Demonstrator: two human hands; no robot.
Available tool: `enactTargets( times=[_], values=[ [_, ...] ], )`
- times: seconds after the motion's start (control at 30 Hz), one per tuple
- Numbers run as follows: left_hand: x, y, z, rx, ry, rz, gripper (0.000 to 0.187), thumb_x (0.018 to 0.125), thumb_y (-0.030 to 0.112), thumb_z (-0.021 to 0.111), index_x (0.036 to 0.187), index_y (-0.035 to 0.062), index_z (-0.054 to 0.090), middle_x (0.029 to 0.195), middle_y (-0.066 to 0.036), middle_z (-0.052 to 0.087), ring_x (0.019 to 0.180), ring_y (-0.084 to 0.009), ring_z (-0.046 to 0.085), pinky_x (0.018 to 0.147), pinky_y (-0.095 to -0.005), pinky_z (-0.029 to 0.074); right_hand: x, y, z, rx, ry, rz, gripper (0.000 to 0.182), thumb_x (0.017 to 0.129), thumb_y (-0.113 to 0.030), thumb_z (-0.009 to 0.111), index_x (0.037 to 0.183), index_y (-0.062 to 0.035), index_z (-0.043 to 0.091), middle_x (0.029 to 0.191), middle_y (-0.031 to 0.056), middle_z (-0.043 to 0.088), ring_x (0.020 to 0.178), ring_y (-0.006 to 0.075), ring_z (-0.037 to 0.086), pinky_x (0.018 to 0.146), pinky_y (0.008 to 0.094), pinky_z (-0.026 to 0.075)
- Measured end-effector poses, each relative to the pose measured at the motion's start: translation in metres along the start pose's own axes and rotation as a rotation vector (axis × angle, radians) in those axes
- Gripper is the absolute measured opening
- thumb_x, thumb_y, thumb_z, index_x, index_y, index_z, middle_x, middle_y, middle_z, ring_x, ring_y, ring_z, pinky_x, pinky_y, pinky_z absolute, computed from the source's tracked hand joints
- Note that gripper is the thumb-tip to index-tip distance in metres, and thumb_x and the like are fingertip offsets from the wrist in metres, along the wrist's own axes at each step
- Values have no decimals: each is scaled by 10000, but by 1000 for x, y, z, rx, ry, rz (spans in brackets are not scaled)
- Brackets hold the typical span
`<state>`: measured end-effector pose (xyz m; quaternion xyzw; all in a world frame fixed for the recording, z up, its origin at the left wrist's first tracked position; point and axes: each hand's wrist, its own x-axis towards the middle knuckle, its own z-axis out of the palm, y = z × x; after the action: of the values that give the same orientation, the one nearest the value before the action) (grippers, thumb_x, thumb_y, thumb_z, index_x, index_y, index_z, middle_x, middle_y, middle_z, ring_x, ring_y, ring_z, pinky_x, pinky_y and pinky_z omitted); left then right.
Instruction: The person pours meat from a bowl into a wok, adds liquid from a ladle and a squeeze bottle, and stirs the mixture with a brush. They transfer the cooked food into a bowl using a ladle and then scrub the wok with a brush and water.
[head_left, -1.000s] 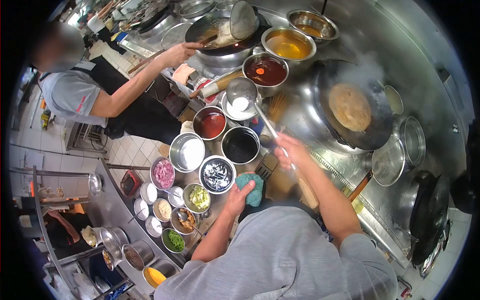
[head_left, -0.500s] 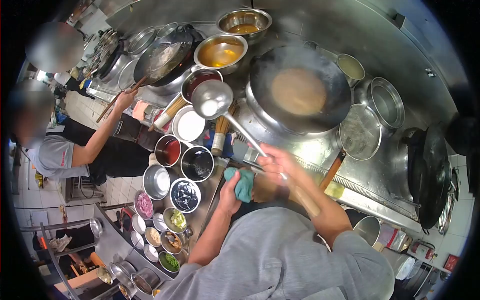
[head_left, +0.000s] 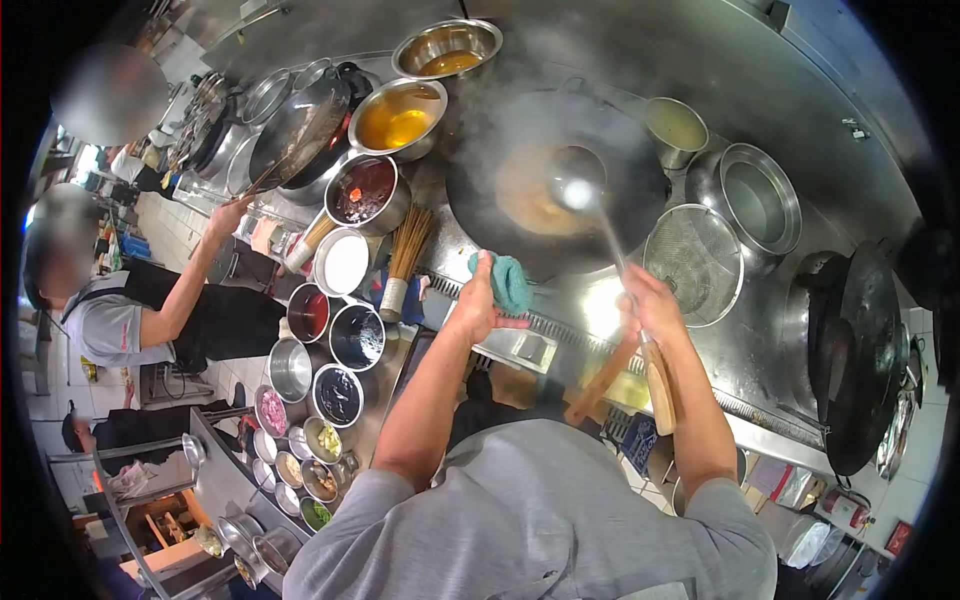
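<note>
My right hand (head_left: 652, 305) is closed on the handle of a metal ladle (head_left: 578, 180). The ladle's bowl is over the steaming wok (head_left: 480, 210), at the brown liquid (head_left: 535, 195); steam blurs whether it touches the liquid. A green cloth (head_left: 508, 284) is held in my left hand (head_left: 478, 305), near the front edge of the wok. Just right of the wok lies a round mesh strainer (head_left: 692, 262), its wooden handle (head_left: 602, 380) passing beneath my right hand.
Bowls of yellow liquid (head_left: 398, 118), a pot of dark red sauce (head_left: 365, 190) and a bamboo brush (head_left: 407, 250) stand left. Lower left are several ingredient bowls (head_left: 270, 408). A co-worker (head_left: 120, 325) handles another wok (head_left: 300, 135). At right stand a pot (head_left: 760, 200) and a dark wok (head_left: 860, 360).
The ladle has moved right, from beside the sauce pot to over the wok. My left hand has moved up and forward with the cloth. More steam shows, and the view has shifted.
</note>
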<state>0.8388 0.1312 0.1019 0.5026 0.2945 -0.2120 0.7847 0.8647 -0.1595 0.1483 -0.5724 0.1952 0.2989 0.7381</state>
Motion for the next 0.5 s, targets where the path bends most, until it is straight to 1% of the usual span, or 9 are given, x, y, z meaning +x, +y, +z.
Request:
enactTargets(
  times=[0.07,0.13,0.23,0.3,0.33,0.37,0.4,0.43,0.5],
  values=[
    [-3,5,5,26,33,-15,800,1018,757,349,1444,99,508,1323,-135,616,1100,-351,682,851,-650,611,20,2,-9,38,-40,-11,580,1083,-251,540,1601,-111,319,681,20,517,414,113,422,383,316,378],
    [-1,5,6,-8,37,-12,776,1015,744,393,1421,96,528,1278,-122,632,1079,-335,685,845,-645,612,38,0,-10,147,-116,-10,589,1079,-247,546,1604,-109,316,680,21,520,419,112,427,386,315,379],
    [15,-1,0,-77,67,1,703,1001,709,490,1343,101,573,1183,-104,661,1023,-309,691,805,-609,622,68,-6,-3,250,-103,-16,602,1080,-242,541,1615,-99,306,679,27,527,434,121,444,392,321,385],
    [29,-2,1,-106,112,16,630,979,668,593,1275,112,603,1104,-88,678,956,-287,700,772,-575,628,67,-7,3,33,46,-134,598,1078,-244,541,1613,-87,323,685,33,540,436,129,454,396,332,396],
    [33,-2,2,-126,127,-11,631,948,643,654,1275,106,596,1112,-91,676,986,-293,690,792,-582,619,67,-10,8,-77,122,-198,596,1078,-245,540,1612,-81,331,688,36,546,438,132,459,399,337,401],
    [36,-1,3,-146,141,-37,642,916,618,715,1275,101,589,1120,-95,674,1015,-298,680,812,-589,611,73,-5,1,-207,202,-275,566,1071,-247,542,1584,-54,399,676,38,551,441,139,479,404,352,417],
    [39,0,3,-167,157,-62,662,885,594,776,1275,95,583,1128,-99,672,1044,-304,671,832,-596,603,82,1,-9,-374,272,-382,557,1068,-246,544,1574,-48,418,666,32,542,439,137,479,401,351,413],
    [43,-1,0,-197,107,-70,653,835,558,839,1241,109,595,1104,-86,673,1007,-286,668,817,-557,605,83,0,-11,-543,339,-487,547,1066,-245,545,1563,-43,437,656,27,533,436,136,479,398,349,408],
    [50,-2,-4,-190,60,-74,592,852,502,837,1231,114,599,1088,-80,676,976,-276,670,786,-518,600,78,-4,1,-532,371,-407,534,1068,-247,535,1553,-38,460,637,22,522,438,137,491,405,348,405]
  ],
)
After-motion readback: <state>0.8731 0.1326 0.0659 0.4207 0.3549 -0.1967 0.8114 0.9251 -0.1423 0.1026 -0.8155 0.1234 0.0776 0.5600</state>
